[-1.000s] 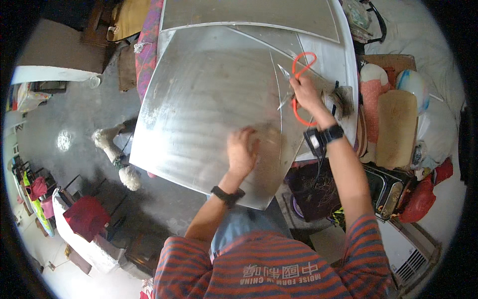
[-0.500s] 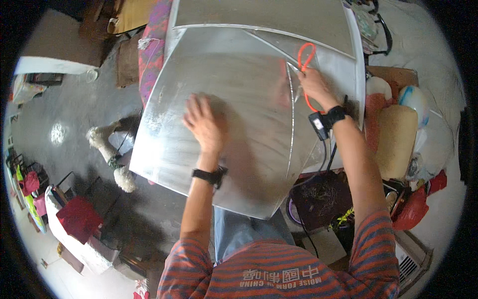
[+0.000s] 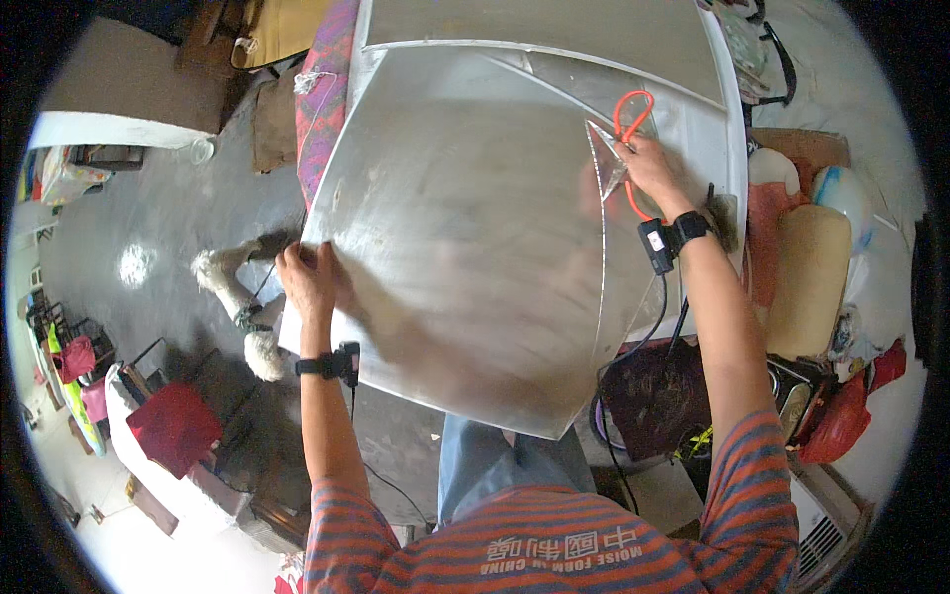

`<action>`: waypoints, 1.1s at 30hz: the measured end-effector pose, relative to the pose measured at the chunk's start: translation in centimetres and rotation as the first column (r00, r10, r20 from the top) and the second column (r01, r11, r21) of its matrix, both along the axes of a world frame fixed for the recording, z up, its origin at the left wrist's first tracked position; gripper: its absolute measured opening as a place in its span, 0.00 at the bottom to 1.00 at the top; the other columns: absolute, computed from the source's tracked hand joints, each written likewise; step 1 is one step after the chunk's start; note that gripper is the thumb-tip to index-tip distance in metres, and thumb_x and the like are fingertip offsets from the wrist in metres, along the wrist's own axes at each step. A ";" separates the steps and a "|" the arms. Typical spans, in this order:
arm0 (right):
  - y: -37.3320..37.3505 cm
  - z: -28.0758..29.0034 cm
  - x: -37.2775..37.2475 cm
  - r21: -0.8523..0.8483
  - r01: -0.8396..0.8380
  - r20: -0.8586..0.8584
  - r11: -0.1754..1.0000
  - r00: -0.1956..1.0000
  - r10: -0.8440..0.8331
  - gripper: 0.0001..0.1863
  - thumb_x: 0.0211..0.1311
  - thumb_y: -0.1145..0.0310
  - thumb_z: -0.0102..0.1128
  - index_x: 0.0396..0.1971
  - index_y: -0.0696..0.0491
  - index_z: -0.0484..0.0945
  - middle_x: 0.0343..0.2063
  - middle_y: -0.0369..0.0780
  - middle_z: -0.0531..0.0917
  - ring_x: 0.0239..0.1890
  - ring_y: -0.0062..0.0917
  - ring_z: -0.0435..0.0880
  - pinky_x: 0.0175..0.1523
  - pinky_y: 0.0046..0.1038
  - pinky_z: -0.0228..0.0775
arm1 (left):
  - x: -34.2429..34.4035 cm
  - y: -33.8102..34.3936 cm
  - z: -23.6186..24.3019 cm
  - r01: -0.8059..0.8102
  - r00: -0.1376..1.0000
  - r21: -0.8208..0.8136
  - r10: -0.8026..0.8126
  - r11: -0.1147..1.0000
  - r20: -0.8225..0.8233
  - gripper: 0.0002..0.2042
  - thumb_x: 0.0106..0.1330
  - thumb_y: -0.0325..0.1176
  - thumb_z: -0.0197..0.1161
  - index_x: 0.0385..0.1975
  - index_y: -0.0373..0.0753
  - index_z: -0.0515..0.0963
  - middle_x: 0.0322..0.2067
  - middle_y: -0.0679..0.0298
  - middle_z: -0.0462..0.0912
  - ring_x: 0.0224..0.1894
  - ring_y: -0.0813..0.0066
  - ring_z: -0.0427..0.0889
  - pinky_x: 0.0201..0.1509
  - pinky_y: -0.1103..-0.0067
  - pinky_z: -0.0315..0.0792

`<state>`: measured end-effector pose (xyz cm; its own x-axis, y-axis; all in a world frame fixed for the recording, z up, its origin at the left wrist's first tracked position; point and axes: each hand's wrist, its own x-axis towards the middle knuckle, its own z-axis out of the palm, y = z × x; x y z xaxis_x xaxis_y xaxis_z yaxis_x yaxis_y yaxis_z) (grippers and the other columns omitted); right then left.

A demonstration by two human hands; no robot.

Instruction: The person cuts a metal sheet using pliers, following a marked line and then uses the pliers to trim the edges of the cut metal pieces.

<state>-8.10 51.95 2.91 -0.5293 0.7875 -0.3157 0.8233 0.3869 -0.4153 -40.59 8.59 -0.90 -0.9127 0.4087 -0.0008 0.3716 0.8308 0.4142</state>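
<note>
A large, thin, grey metallic sheet with a dull sheen [image 3: 455, 228] lies flat, one corner pointing toward the wearer, a bright narrow line running lengthwise near its right side. Metal-bladed scissors with orange loop handles [image 3: 617, 117] are held over that side, blades spread, tips toward the line.

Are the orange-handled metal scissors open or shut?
Open: the scissors show spread blades, with orange loops either side of the right hand.
</note>
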 end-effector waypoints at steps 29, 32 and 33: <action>-5.2 4.1 -9.2 0.159 -0.302 0.323 0.940 0.916 0.239 0.15 0.64 0.64 0.47 0.36 0.62 0.74 0.29 0.53 0.81 0.35 0.47 0.81 0.41 0.43 0.73 | 10.1 10.6 2.4 0.443 0.897 0.081 -0.439 0.893 -0.059 0.30 0.52 0.32 0.66 0.56 0.35 0.65 0.61 0.46 0.56 0.65 0.46 0.52 0.67 0.56 0.51; -5.2 3.9 -9.0 0.193 -0.313 0.299 0.930 0.922 0.248 0.14 0.63 0.65 0.46 0.35 0.63 0.74 0.29 0.54 0.81 0.35 0.48 0.81 0.41 0.44 0.73 | 12.6 14.9 3.2 0.537 0.840 0.090 -0.542 0.838 0.032 0.30 0.54 0.31 0.65 0.58 0.36 0.64 0.64 0.51 0.55 0.68 0.49 0.48 0.70 0.55 0.45; -5.2 3.7 -8.9 0.208 -0.305 0.300 0.929 0.924 0.236 0.14 0.63 0.66 0.46 0.35 0.64 0.74 0.29 0.55 0.81 0.35 0.48 0.81 0.41 0.44 0.73 | 13.4 15.9 3.0 0.532 0.838 0.113 -0.541 0.839 0.073 0.31 0.54 0.33 0.65 0.58 0.35 0.63 0.65 0.51 0.53 0.69 0.51 0.47 0.70 0.55 0.42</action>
